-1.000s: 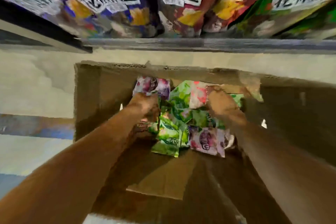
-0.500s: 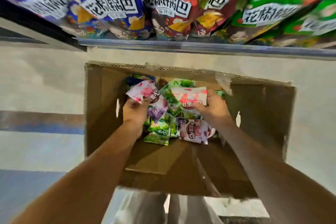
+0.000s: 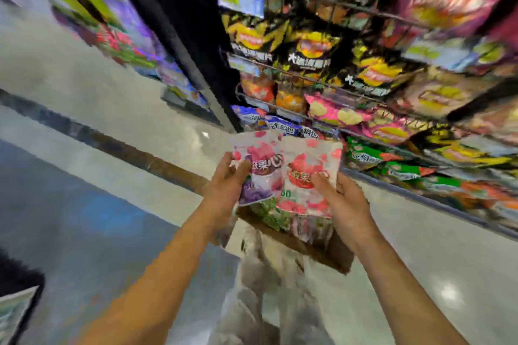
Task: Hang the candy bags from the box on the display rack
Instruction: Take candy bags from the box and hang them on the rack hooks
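Floor (image 3: 84, 218) in pale and blue-grey tones is seen at the far left, crossed by a dark stripe. Above it, blurred shelves (image 3: 120, 36) of bright packets are bounded on the right by a black post (image 3: 179, 22).

Just right of the stripe's end, the left hand (image 3: 224, 190) is raised at the middle of the view. Its fingers and thumb are curled round the lower left edge of a purple bag (image 3: 260, 165), with the thumb laid across the front. The bag is held upright, printed face toward the camera. Its inner edge is touched by a red bag (image 3: 308, 173), also upright, so that the two are shown side by side. The red bag is clamped by the right hand (image 3: 347, 204): the thumb is pressed on the front near the lower right corner and the fingers are hidden behind.

Both bags are held above a brown box (image 3: 330, 255), which is largely covered by the hands. More bags (image 3: 272, 216), green and pink, are seen lying inside it. Pale trousers (image 3: 266, 288) are visible below the box.

Behind and to the right, the rack (image 3: 336, 0) is made out by its wire rails in tiers. Chip packets (image 3: 316, 45) in black and yellow, pink, and green are stocked on it, much smeared by motion. The two held bags are placed in front of its lowest tiers; whether they touch it cannot be told.
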